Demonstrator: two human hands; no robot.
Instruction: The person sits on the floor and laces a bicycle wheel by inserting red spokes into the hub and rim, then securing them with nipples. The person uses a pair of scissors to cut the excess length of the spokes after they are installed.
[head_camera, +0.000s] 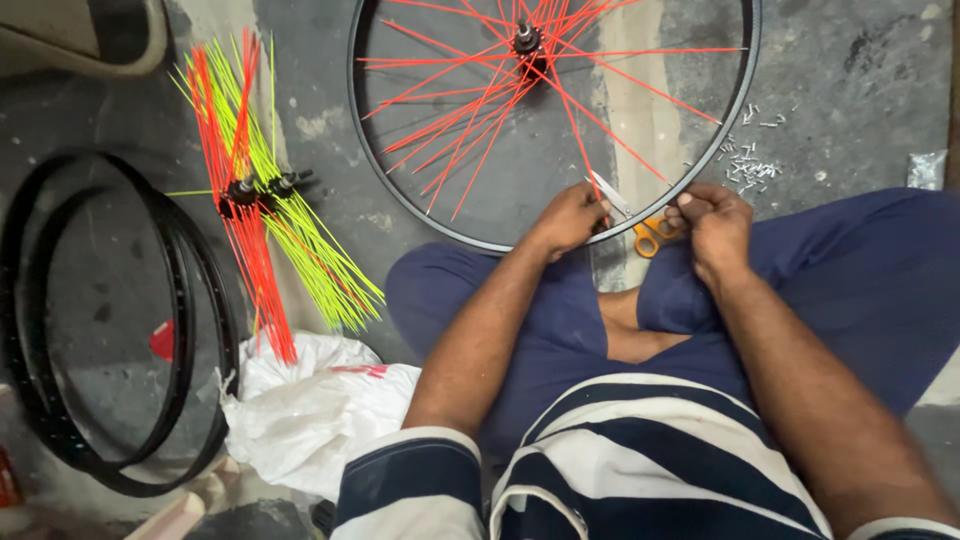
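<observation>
Striped shirt (640, 460) nearest, blue trousers (850, 290) beyond. Left hand (570, 215) fingers pinched on red spoke (600, 190) at wheel rim (470, 235). Right hand (712, 225) fingers curled shut at rim; contents unclear. Orange-handled scissors (648, 232) between both hands. Small metal bits (750, 165) just past right fingers. Spoke bundles (265, 200), spare rims (110, 320) far left.

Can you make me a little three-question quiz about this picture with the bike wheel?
1. What colour are the spokes in the wheel rim that the hands work on?
2. True or false: the left hand and right hand are both at the near edge of that rim.
3. What lies on the floor just right of the rim? A) small metal bits B) a hammer C) a shoe

Key: 1. orange-red. 2. True. 3. A.
</observation>
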